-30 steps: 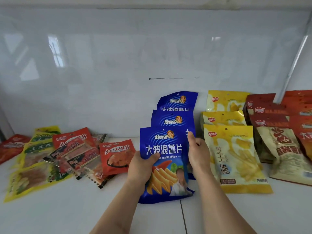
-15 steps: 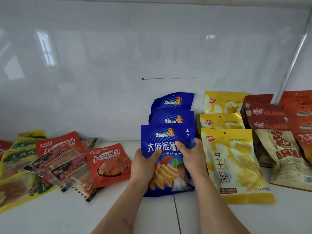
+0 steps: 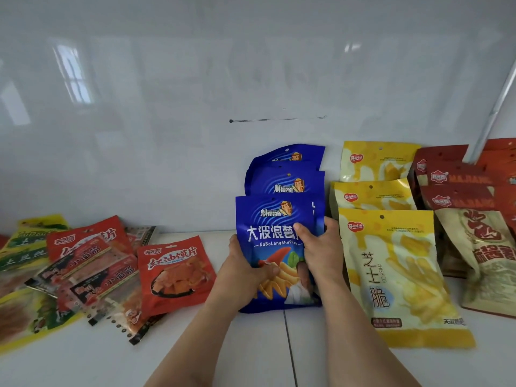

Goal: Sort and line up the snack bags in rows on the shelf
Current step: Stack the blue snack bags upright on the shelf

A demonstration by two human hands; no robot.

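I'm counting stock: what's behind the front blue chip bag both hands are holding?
Behind the front blue bag, held by the left hand and right hand, two more blue bags show their tops. Their lower parts are covered; further bags cannot be ruled out.

From my feed I see two bare forearms coming up from the bottom edge, with no sleeves, watch, bracelet or gloves on either. My left hand [image 3: 245, 272] and right hand [image 3: 318, 247] are both uncovered, and I can make out no rings. The nail on one of the fingers [image 3: 298, 227] looks short and unpainted.
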